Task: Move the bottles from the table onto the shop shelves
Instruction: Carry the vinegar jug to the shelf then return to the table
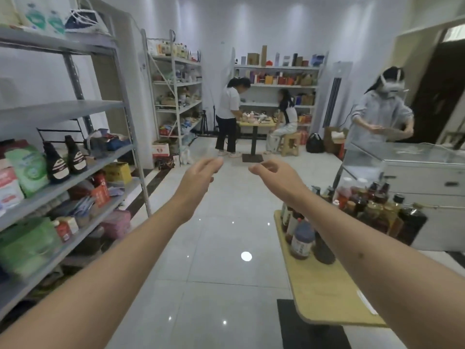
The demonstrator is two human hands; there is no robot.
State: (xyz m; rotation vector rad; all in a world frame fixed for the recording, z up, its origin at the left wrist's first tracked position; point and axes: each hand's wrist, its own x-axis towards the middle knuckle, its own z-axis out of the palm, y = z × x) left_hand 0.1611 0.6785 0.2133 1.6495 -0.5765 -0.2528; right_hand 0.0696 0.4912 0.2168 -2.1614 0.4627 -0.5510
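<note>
Several bottles (372,210) crowd the far end of a light wooden table (324,295) at the right; nearest stands a jar with a blue lid (302,239) beside a dark bottle (324,250). Two dark sauce bottles (65,159) stand on the middle board of the grey shelf rack (105,157) at the left. My left hand (201,177) and my right hand (274,177) are stretched out over the tiled aisle between rack and table, fingers relaxed, both holding nothing. My right forearm passes in front of the table's bottles.
The grey rack holds packets, boxes and bags on every board. A glass-topped counter (407,162) stands behind the table, with a person in a headset beside it. Two more people are at a small table (255,124) at the back, before more shelving. The tiled floor lies between.
</note>
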